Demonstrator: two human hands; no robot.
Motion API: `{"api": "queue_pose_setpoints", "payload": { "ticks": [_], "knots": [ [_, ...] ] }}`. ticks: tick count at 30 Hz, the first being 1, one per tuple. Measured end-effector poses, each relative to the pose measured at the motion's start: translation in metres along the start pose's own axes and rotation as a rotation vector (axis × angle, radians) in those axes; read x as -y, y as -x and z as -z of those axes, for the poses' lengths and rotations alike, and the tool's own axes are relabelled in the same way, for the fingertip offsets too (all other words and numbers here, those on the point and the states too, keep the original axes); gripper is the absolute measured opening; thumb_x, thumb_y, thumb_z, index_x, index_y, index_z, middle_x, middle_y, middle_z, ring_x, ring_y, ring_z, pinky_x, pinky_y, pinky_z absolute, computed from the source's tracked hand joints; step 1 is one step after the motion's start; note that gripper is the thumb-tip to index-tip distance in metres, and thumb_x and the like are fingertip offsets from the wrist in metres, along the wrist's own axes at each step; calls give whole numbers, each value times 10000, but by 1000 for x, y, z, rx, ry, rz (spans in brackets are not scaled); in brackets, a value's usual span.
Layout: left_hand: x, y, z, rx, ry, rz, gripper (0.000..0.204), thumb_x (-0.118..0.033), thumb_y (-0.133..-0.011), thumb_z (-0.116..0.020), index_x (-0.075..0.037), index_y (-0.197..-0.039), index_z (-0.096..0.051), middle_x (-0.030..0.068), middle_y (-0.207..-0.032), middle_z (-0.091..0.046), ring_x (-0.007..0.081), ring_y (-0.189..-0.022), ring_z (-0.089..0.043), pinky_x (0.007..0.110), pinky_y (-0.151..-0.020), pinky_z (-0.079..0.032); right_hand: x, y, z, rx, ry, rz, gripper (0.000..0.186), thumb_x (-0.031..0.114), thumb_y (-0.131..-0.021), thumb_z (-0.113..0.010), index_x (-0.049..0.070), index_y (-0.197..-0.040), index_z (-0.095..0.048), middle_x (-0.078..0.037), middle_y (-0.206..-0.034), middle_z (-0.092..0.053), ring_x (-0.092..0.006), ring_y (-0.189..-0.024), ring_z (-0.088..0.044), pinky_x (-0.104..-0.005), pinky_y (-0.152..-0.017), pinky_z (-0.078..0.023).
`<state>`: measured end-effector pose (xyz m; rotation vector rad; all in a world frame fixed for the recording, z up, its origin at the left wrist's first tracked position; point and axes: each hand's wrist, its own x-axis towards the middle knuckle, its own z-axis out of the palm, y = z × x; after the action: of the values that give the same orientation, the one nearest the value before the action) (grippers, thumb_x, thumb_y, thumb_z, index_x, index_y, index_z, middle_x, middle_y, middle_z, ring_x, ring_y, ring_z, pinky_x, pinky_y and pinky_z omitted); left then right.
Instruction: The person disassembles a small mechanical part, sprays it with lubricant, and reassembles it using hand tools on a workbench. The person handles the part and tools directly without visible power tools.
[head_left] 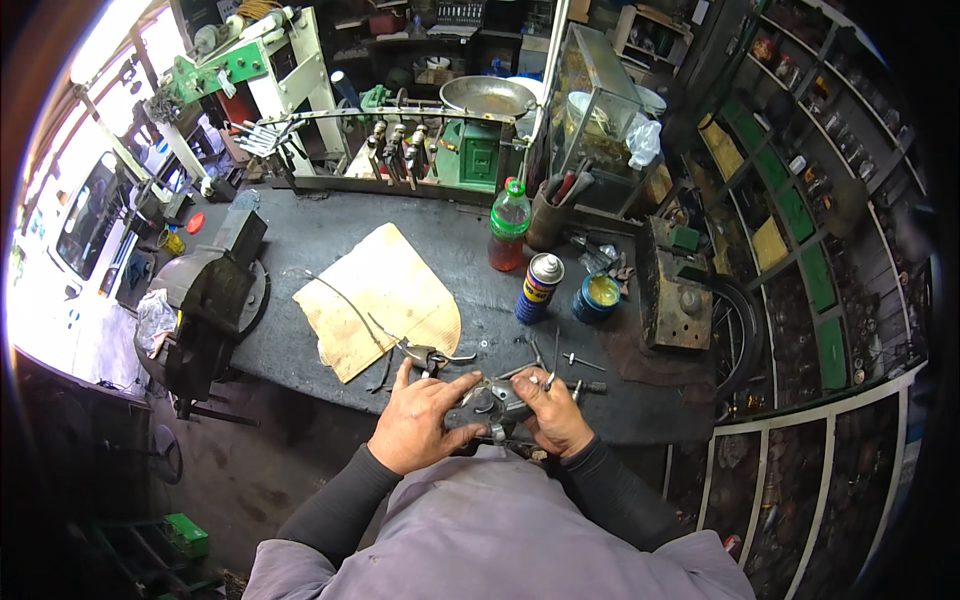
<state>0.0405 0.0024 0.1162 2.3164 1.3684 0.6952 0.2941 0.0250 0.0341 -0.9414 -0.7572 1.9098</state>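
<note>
My left hand (415,430) and my right hand (558,420) are closed on a grey metal lever assembly (492,398) at the bench's front edge, thumbs and fingers pressed on its body. A slim metal piece shows by my right fingertips, too small to name. Just beyond my left fingers lies a silver lever part (422,354) with a thin cable (353,312), partly over a cream cloth (370,285). Pins and small metal pieces (569,361) lie beside my right hand on the dark bench (260,365).
A blue spray can (537,295), green-topped bottle (509,240), jar (594,300) and tool holder (548,220) stand on the bench. A large vise (200,305) is at left, a metal block (675,330) at right. Shelving (820,300) lines the right side; racks (290,80) stand behind.
</note>
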Motion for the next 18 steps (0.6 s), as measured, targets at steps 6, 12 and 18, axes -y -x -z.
{"api": "queue_pose_setpoints", "payload": {
  "ticks": [6,12,18],
  "knots": [
    [10,-3,-13,139,189,22,710,-182,-877,-864,-70,-1525,-598,153,-1160,-725,390,-1032,-739,433,-912,-619,-3,-4,-16,-27,62,13,261,304,-1129,-704,58,-1042,-708,16,-949,-709,-67,-848,-640,-277,-782,-540],
    [5,-8,-7,194,289,50,658,-214,-887,-892,27,-1450,-653,213,-1148,-727,370,-985,-739,444,-883,-608,-16,-12,-14,-101,215,82,359,363,-1141,-675,67,-942,-711,39,-879,-666,-47,-786,-551,-279,-699,-483],
    [24,-17,-8,332,323,2,644,-250,-929,-868,22,-1470,-649,231,-1170,-738,402,-1037,-743,462,-921,-602,-10,-11,-15,-98,216,12,345,358,-1129,-698,50,-973,-711,36,-865,-663,-53,-770,-556,-277,-683,-483]
  ]
}}
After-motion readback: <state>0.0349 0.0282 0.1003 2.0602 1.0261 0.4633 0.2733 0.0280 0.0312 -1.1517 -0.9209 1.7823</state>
